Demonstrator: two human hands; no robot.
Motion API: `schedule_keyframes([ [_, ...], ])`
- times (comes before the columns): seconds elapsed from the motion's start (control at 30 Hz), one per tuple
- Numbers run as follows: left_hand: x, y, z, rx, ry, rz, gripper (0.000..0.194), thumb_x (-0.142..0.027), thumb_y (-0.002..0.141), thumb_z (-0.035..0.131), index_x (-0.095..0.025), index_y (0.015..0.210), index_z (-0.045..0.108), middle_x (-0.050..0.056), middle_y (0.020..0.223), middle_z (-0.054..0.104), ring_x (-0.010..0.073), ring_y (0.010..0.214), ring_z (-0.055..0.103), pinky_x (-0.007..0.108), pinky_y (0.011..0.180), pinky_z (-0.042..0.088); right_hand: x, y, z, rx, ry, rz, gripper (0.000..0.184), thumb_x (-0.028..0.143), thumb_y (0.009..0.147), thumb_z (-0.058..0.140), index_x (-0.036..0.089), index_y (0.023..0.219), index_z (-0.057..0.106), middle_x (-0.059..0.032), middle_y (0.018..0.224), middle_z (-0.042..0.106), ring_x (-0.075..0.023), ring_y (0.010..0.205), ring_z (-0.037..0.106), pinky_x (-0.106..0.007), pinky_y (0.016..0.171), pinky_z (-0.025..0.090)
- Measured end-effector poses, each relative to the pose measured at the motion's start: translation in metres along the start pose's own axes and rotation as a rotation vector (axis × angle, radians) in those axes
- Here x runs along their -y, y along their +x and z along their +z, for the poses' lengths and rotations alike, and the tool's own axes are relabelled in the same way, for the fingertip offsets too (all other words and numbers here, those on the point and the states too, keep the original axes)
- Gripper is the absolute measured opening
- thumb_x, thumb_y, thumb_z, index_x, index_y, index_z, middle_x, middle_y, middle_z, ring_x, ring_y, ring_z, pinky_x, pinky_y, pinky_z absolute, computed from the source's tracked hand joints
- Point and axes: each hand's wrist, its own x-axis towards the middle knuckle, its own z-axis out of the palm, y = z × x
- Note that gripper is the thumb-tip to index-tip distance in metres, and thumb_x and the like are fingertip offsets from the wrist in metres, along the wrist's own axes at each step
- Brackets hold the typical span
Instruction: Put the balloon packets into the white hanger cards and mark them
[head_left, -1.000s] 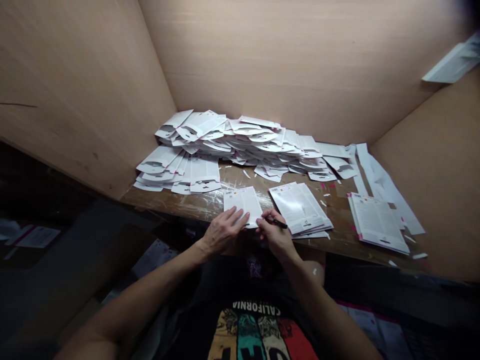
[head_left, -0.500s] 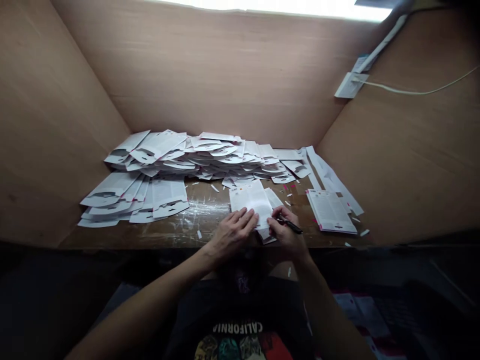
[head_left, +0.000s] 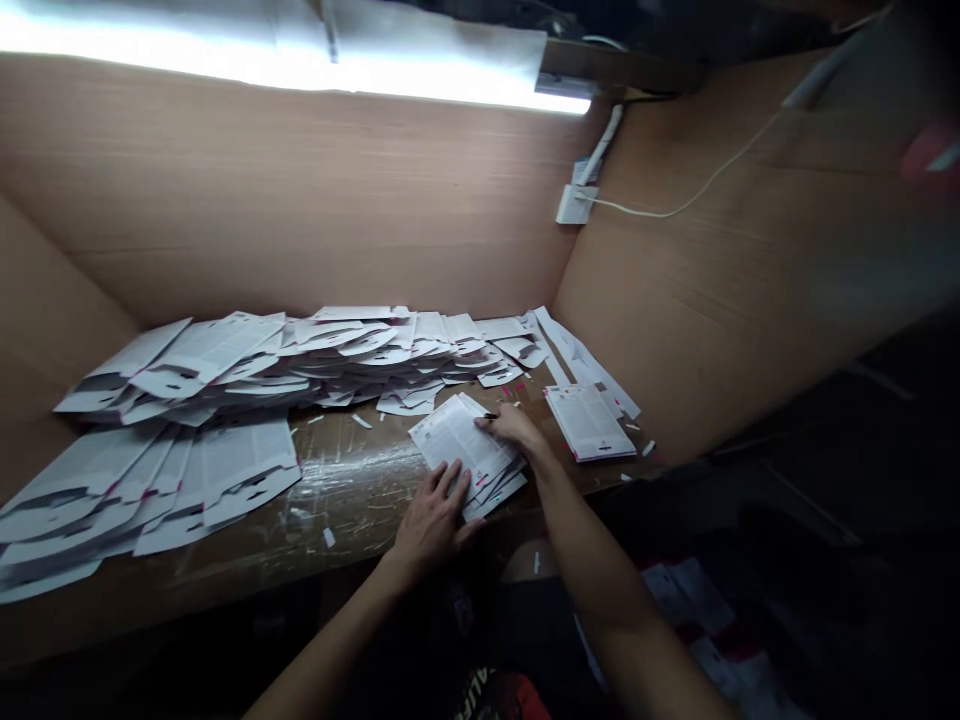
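A stack of printed white cards (head_left: pixel 457 445) lies on the wooden table (head_left: pixel 345 495) in front of me, slightly fanned at its lower end. My right hand (head_left: pixel 514 427) rests on top of the stack and holds a black pen (head_left: pixel 489 416), mostly hidden by the fingers. My left hand (head_left: pixel 435 520) lies beside the stack's lower left edge, its fingers spread and touching the cards. It holds nothing that I can see.
A large loose pile of die-cut white cards with hang tabs (head_left: pixel 300 350) covers the table's back and left. A neat card stack (head_left: pixel 586 422) and long paper offcuts (head_left: pixel 581 355) lie to the right. Small scraps dot the scratched tabletop. Wooden panels enclose the table.
My view has tilted and swung. The cards under my hands have moved right onto the middle stack, and my left hand has slid from their top to their lower edge.
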Motion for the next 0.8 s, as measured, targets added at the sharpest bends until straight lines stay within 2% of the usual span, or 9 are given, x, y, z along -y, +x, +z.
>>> schedule_keyframes([
  [0.13,0.010,0.006,0.009,-0.098,-0.229,-0.057,0.053,-0.048,0.097,0.067,-0.026,0.145,0.060,0.013,0.158,0.051,0.0387,0.149,0.043,0.060,0.121,0.042,0.002,-0.009,0.004,0.056,0.166,-0.081,0.028,0.036,0.071,0.089,0.017,0.085,0.073,-0.0032,0.077,0.074,-0.0206,0.069,0.066,-0.028,0.065,0.050],
  [0.2,0.020,0.014,0.005,-0.315,-0.432,-0.260,0.051,-0.045,0.094,0.071,-0.025,0.139,0.060,0.015,0.154,0.050,0.0370,0.146,0.047,0.058,0.118,0.047,0.002,-0.025,0.005,0.032,0.243,-0.146,0.028,0.035,0.076,0.084,0.018,0.094,0.070,-0.0028,0.086,0.074,-0.0185,0.073,0.065,-0.027,0.067,0.050],
  [0.27,0.029,0.024,-0.007,-0.567,-0.692,-0.522,0.063,-0.048,0.088,0.077,-0.024,0.141,0.053,0.016,0.149,0.050,0.0343,0.138,0.055,0.055,0.111,0.053,0.001,-0.044,0.005,-0.023,0.331,-0.243,0.029,0.038,0.083,0.077,0.021,0.103,0.066,-0.0018,0.093,0.072,-0.0174,0.078,0.063,-0.026,0.070,0.049],
  [0.3,0.032,0.029,-0.015,-0.626,-0.845,-0.587,0.071,-0.050,0.087,0.079,-0.025,0.145,0.047,0.016,0.146,0.053,0.0324,0.133,0.059,0.052,0.108,0.055,-0.002,-0.053,0.005,-0.064,0.389,-0.305,0.028,0.039,0.086,0.076,0.022,0.105,0.064,-0.0007,0.092,0.069,-0.0168,0.077,0.060,-0.026,0.069,0.048],
  [0.33,0.033,0.034,-0.022,-0.613,-0.999,-0.581,0.076,-0.050,0.086,0.079,-0.026,0.149,0.042,0.015,0.143,0.056,0.0302,0.128,0.062,0.050,0.105,0.056,-0.005,-0.061,0.005,-0.108,0.453,-0.370,0.028,0.039,0.087,0.075,0.023,0.105,0.062,0.0004,0.090,0.067,-0.0163,0.075,0.058,-0.026,0.068,0.046],
  [0.4,0.032,0.040,-0.033,-0.485,-1.212,-0.427,0.074,-0.048,0.088,0.079,-0.027,0.148,0.042,0.012,0.134,0.064,0.0276,0.119,0.067,0.047,0.102,0.057,-0.015,-0.073,0.007,-0.175,0.572,-0.484,0.029,0.040,0.085,0.077,0.024,0.101,0.059,0.0022,0.084,0.061,-0.0158,0.072,0.053,-0.026,0.066,0.044],
  [0.5,0.021,0.039,-0.027,-0.395,-1.160,-0.254,0.051,-0.044,0.089,0.078,-0.022,0.131,0.059,0.011,0.121,0.071,0.0293,0.116,0.067,0.048,0.104,0.055,-0.033,-0.078,0.017,-0.157,0.646,-0.539,0.035,0.040,0.082,0.079,0.025,0.106,0.058,0.0003,0.093,0.062,-0.0182,0.079,0.056,-0.029,0.072,0.048],
  [0.67,0.003,0.040,0.011,-0.414,-1.021,-0.256,0.041,-0.040,0.091,0.074,-0.021,0.126,0.063,0.012,0.126,0.069,0.0316,0.123,0.064,0.051,0.111,0.050,-0.047,-0.077,0.040,-0.249,0.790,-0.453,0.038,0.043,0.084,0.075,0.026,0.111,0.053,-0.0015,0.098,0.062,-0.0204,0.086,0.060,-0.032,0.077,0.052],
  [0.8,-0.011,0.080,0.016,-0.337,-1.133,-0.313,0.048,-0.043,0.093,0.071,-0.020,0.133,0.060,0.012,0.125,0.072,0.0307,0.117,0.068,0.050,0.105,0.056,-0.051,-0.084,0.027,-0.470,0.858,-0.294,0.034,0.044,0.090,0.069,0.025,0.111,0.051,-0.0045,0.100,0.066,-0.0216,0.089,0.065,-0.035,0.081,0.054],
])
